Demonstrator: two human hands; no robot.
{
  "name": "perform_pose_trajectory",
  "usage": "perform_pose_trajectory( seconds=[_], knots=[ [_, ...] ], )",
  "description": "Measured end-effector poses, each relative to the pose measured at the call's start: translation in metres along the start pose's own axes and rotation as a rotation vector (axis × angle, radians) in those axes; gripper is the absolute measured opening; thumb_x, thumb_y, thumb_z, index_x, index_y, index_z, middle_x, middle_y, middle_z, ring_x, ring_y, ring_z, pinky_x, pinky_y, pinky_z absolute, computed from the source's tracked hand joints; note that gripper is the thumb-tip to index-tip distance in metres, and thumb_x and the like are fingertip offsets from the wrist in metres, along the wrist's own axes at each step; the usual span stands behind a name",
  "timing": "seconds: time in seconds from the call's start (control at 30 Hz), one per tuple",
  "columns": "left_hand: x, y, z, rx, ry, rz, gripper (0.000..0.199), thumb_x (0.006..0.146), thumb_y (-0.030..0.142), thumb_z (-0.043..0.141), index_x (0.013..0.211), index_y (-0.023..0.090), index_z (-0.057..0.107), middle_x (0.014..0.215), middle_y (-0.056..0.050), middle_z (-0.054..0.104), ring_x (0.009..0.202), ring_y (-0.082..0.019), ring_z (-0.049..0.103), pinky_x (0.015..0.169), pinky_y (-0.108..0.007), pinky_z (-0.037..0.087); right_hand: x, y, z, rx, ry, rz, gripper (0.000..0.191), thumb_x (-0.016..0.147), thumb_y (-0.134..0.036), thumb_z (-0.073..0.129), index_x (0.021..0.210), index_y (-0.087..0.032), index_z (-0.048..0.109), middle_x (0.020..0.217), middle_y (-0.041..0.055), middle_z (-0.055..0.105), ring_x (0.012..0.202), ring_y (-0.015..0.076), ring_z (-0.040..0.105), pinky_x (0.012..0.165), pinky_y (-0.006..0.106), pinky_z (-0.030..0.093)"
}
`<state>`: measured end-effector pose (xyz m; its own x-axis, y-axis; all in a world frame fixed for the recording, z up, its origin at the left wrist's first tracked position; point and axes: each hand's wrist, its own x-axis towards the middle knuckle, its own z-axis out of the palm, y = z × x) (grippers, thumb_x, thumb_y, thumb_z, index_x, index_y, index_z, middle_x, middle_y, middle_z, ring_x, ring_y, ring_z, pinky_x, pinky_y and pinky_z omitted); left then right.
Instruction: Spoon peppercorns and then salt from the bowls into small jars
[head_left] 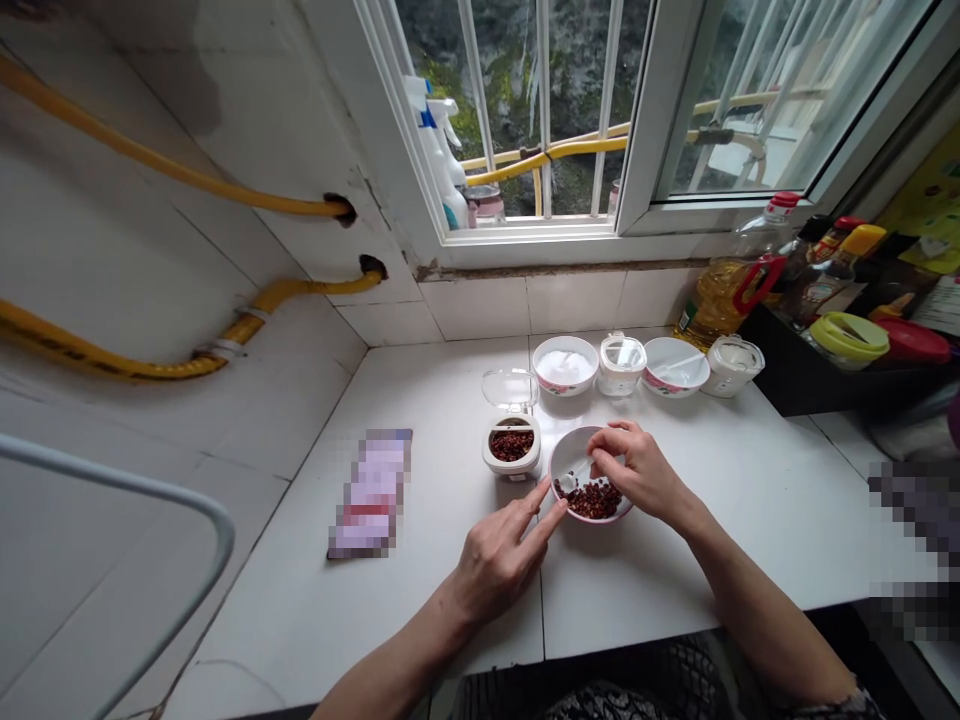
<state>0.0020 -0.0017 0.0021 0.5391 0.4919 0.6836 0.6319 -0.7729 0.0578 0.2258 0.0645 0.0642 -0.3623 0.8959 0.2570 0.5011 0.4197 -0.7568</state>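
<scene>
A white bowl [587, 442] with a pink rim holds a heap of dark red-brown peppercorns [595, 500]. My right hand [637, 470] pinches the handle of a small pale spoon [568, 483], whose head is inside the bowl by the peppercorns. Stretched out and apart, the fingers of my left hand [502, 555] rest against the bowl's near left rim. Just left of the bowl stands a white seasoning jar [512, 470] with its clear lid [510, 388] flipped up. It is filled with similar peppercorns [512, 443].
Behind stand a bowl of white grains [566, 365], two white jars [621, 362] [733, 365] and a bowl with a spoon [675, 368]. An oil bottle [720, 290] and a black rack [795, 370] occupy the right corner. A purple packet [371, 495] lies left.
</scene>
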Motion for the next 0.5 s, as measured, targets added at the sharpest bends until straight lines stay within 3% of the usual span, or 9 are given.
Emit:
perform_pose_trajectory(
  seconds=[0.1,0.2,0.37,0.5],
  knots=[
    [-0.001,0.0,0.001,0.006,-0.007,-0.007,0.045,0.095,0.005,0.041,0.136,0.014,0.054,0.132,-0.022,0.061,0.087,-0.017,0.069,0.07,-0.027,0.057,-0.001,-0.003,-0.004,0.172,0.026,0.158,0.014,0.08,-0.02,0.051,0.07,-0.023,0.06,0.057,-0.0006,0.069,0.06,0.0178,0.064,0.079,0.037,0.052],
    [-0.001,0.0,0.001,0.0,0.0,-0.007,0.046,0.094,0.005,0.041,0.137,0.014,0.053,0.132,-0.022,0.062,0.088,-0.018,0.069,0.071,-0.028,0.058,0.0,-0.002,-0.01,0.37,0.057,0.313,0.011,0.077,-0.028,0.056,0.073,-0.02,0.063,0.056,0.0004,0.069,0.056,0.0173,0.065,0.063,0.03,0.052],
    [0.001,0.0,-0.001,0.004,0.006,0.001,0.042,0.094,0.005,0.042,0.133,0.013,0.056,0.128,-0.022,0.063,0.086,-0.018,0.069,0.07,-0.028,0.057,0.003,0.003,-0.017,0.495,0.083,0.372,0.015,0.072,-0.034,0.061,0.073,-0.019,0.064,0.055,0.0012,0.069,0.055,0.0171,0.064,0.06,0.03,0.05],
    [0.003,0.001,-0.002,0.001,0.014,0.008,0.041,0.093,0.003,0.041,0.13,0.012,0.058,0.126,-0.023,0.064,0.083,-0.017,0.068,0.067,-0.028,0.056,0.003,0.005,-0.017,0.429,0.091,0.353,0.014,0.074,-0.034,0.058,0.074,-0.02,0.063,0.055,0.0009,0.069,0.055,0.0178,0.064,0.061,0.031,0.051]
  ],
)
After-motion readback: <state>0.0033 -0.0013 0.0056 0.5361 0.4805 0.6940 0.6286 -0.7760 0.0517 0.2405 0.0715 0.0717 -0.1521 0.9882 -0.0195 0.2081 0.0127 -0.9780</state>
